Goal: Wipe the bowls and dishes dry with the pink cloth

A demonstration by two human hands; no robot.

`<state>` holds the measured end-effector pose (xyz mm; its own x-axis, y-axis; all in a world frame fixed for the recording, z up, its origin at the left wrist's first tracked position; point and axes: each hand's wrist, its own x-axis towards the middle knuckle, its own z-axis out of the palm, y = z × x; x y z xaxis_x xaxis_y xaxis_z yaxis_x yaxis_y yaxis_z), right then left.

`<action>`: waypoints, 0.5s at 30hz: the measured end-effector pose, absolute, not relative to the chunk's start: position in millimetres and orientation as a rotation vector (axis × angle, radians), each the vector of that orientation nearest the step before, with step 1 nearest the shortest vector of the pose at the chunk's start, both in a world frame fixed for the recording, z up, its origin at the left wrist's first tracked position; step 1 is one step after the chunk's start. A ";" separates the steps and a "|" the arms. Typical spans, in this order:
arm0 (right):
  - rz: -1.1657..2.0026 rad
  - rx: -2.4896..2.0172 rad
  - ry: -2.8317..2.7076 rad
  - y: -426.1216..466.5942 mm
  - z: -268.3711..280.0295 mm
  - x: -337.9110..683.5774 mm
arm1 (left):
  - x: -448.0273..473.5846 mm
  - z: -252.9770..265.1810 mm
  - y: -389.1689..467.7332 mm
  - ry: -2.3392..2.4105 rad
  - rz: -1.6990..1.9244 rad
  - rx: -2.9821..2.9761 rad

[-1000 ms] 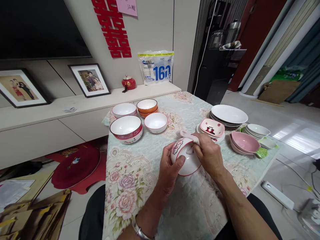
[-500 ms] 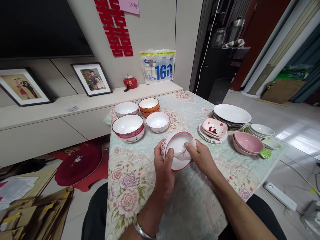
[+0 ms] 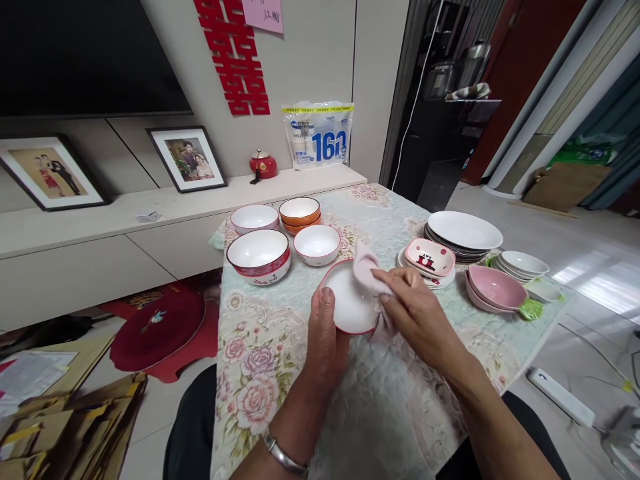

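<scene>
A white bowl with a thin red rim (image 3: 350, 303) is held above the table, tilted so that its inside faces me. My left hand (image 3: 326, 327) grips its left side, the thumb over the rim. Pinched in my right hand (image 3: 417, 310) is a pale pink cloth (image 3: 367, 270), which lies over the bowl's right rim and hangs down beside it. Just beyond stand a small red-rimmed bowl (image 3: 317, 245), two stacked larger bowls (image 3: 258, 253), orange bowls (image 3: 300, 213) and another white bowl (image 3: 255, 219).
The table wears a flowered cloth (image 3: 257, 360). On its right are white plates (image 3: 465, 230), a cat-patterned square dish (image 3: 430, 257), pink bowls (image 3: 497, 288) and small white dishes (image 3: 524, 262). A cabinet (image 3: 190, 212) behind bears frames and a plastic bag of cups (image 3: 319, 137). A red stool (image 3: 163, 333) stands left.
My right hand has drawn the cloth from inside the bowl up and over its right rim. The bowl has turned more toward me, still in my left hand.
</scene>
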<state>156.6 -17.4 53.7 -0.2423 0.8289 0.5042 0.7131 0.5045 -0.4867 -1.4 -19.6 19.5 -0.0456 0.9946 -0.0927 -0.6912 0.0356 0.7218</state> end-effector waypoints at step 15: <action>0.322 -1.158 -2.105 -5.3 30.8 123.2 | 12.3 10.9 -30.3 0.691 1.370 0.653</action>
<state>123.2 -5.3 30.8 -0.3530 0.8150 0.4595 0.6402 0.5685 -0.5167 12.3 -30.3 10.9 0.0719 0.9956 -0.0593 -0.6396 0.0917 0.7632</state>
